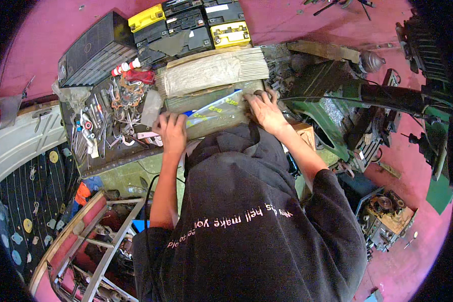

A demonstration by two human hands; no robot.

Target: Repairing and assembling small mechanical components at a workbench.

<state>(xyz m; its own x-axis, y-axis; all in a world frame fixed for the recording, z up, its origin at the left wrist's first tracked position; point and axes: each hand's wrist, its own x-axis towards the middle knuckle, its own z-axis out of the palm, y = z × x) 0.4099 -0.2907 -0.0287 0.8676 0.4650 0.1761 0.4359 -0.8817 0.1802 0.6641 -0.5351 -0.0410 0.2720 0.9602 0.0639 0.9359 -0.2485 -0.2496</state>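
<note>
My left hand [172,132] grips the left end of a clear plastic packet with yellow markings [214,109], and my right hand [265,111] holds its right end. The packet lies across a greenish block [199,99] in front of my chest. Behind it sits a large wrapped bundle of pale ribbed sheets [214,71]. My dark shirt hides the packet's lower edge.
A tray of wrenches and small tools [108,118] lies left of my left hand. Black and yellow batteries [191,22] stand at the back. A green machine with black cables [337,108] crowds the right. A metal frame [103,241] and red floor [397,261] are below.
</note>
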